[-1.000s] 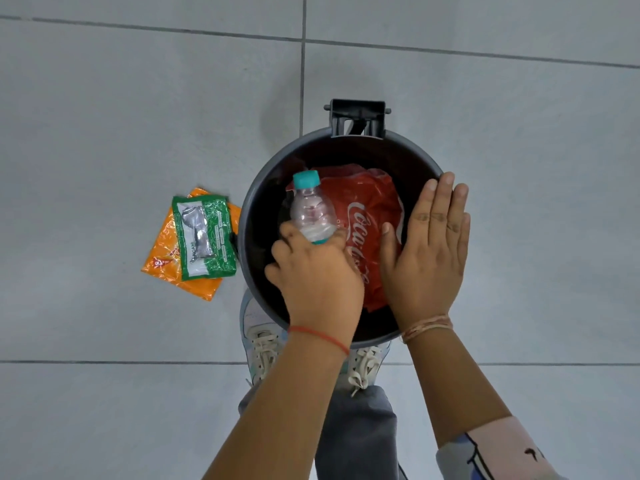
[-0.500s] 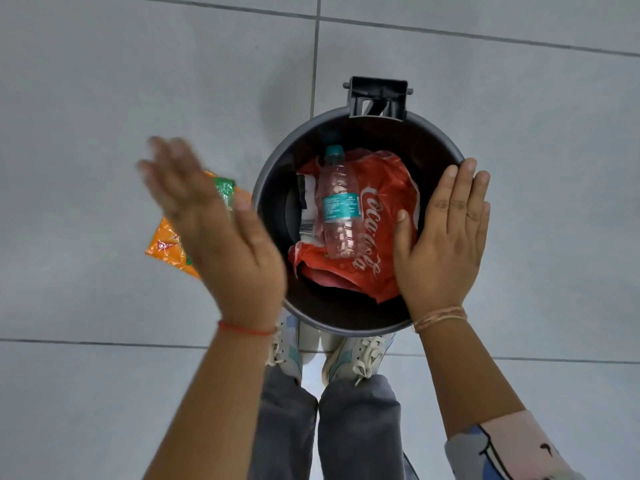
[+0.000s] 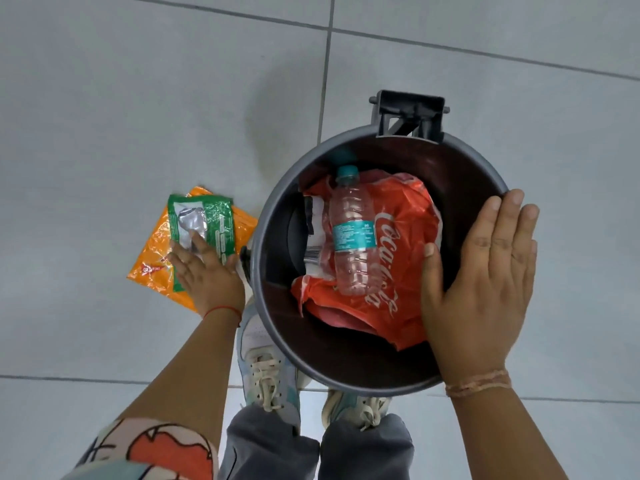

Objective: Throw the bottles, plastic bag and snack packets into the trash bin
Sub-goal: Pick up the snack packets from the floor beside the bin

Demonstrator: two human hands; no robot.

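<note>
A dark round trash bin (image 3: 460,161) stands on the floor below me. Inside it lies a clear plastic bottle (image 3: 351,233) with a teal cap and label, on top of a red plastic bag (image 3: 405,216) with white lettering. To the left of the bin, a green snack packet (image 3: 211,220) rests on an orange snack packet (image 3: 152,258) on the floor. My left hand (image 3: 207,271) is down on the green packet, fingers spread on it. My right hand (image 3: 485,278) lies flat over the bin's right rim, thumb inside.
Grey floor tiles (image 3: 138,98) with dark grout lines surround the bin. A black hinge bracket (image 3: 408,114) sits at the bin's far rim. My two shoes (image 3: 266,368) stand right at the bin's near edge.
My left hand let the bottle go into the bin, swung left and dropped onto the snack packets. The right hand stayed on the rim.
</note>
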